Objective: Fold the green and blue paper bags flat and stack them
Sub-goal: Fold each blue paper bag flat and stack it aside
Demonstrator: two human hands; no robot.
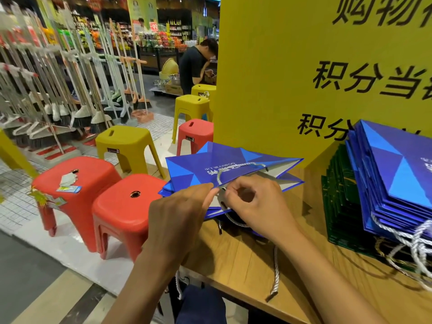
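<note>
Both hands are on a blue bag (210, 167) lying on its side at the left end of the wooden table (245, 258). The left hand (180, 206) pinches its open edge, and the right hand (254, 202) pinches the same edge right next to it, by the rope handle. On the right, flat blue bags (397, 174) lean on a pile of green bags (339, 206). Red stools (121, 206) stand to the left on the floor, with brooms (58, 90) farther back.

Paper bag (224, 164) lying on its side on the table (245, 260), its mouth rim between the fingers of the left hand (177, 216) and right hand (254, 202). Stack of flat bags (397, 174) right of the fingers; stools (126, 206) left; signboard (280, 78) behind.
</note>
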